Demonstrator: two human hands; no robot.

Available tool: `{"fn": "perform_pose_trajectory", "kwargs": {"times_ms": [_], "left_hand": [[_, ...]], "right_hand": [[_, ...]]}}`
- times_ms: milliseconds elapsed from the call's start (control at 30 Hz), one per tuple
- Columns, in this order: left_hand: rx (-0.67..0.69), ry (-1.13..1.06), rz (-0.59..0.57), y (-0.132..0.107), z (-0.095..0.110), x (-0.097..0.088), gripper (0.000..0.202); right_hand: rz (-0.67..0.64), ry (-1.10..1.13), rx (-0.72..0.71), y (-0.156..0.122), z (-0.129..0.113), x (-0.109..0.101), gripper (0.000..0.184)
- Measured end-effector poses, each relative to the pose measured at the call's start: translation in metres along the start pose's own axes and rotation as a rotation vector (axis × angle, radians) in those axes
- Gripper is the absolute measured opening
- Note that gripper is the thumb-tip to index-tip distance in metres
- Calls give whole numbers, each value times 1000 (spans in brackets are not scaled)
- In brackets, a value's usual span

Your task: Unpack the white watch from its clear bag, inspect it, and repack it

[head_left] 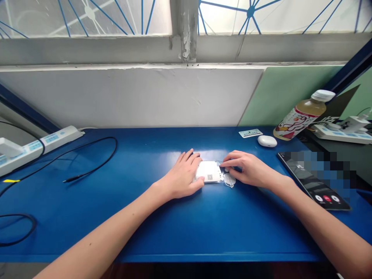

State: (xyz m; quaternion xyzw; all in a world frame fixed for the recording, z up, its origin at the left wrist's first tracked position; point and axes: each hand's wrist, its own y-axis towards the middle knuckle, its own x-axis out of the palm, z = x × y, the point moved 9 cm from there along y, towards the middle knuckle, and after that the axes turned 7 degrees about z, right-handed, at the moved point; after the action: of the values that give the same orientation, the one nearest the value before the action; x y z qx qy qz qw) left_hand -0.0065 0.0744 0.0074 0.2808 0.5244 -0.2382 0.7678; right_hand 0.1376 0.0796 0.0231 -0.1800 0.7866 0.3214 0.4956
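Observation:
A small white card in a clear plastic packet (209,171) lies flat on the blue desk (162,228), with a square code printed near its lower edge. My left hand (183,176) rests over the packet's left end, fingers stretched out and thumb at its lower edge. At the other end, my right hand (242,166) has its thumb and fingers drawn together at the plastic edge. Just under those fingertips is a round whitish piece (229,180) with a small ragged or looped end; its exact kind is unclear.
At right are a smartphone (314,182), a white earbud case (267,141), a small printed card (250,133), a drink bottle (303,116) and a power strip (343,133). Leftward lie another power strip (55,139) and a black cable (95,170). A wall panel (130,97) rises behind.

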Motion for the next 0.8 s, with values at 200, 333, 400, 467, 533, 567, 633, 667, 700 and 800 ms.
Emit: {"fn": "perform_pose_trajectory", "kwargs": {"times_ms": [200,333,400,467,533,567,633,667,700,800], "left_hand": [[1,9,1,0,1,5,75],[4,15,-23,0,2,4,66],[10,9,-26,-1,3,3,63],[11,3,-23,-1,3,2,63],[13,-3,-15,0,2,1,63],[16,-8,-11,0,2,1,63],[20,-17,-4,0,1,0,62],[22,-19,-4,0,0,-1,62],[23,-21,-7,0,0,-1,63],[17,-23,-18,1,-2,-3,64]], "right_hand": [[-22,-30,0,0,-15,4,44],[46,65,12,-5,-12,5,39],[72,118,22,-7,-6,8,32],[119,162,38,-8,-1,9,26],[165,190,47,-9,1,8,23],[175,192,44,-9,1,7,23],[174,169,24,-9,-3,4,23],[167,148,11,-10,-5,2,23],[157,123,0,-11,-6,-1,23],[119,77,-8,-14,-1,-10,22]]}}
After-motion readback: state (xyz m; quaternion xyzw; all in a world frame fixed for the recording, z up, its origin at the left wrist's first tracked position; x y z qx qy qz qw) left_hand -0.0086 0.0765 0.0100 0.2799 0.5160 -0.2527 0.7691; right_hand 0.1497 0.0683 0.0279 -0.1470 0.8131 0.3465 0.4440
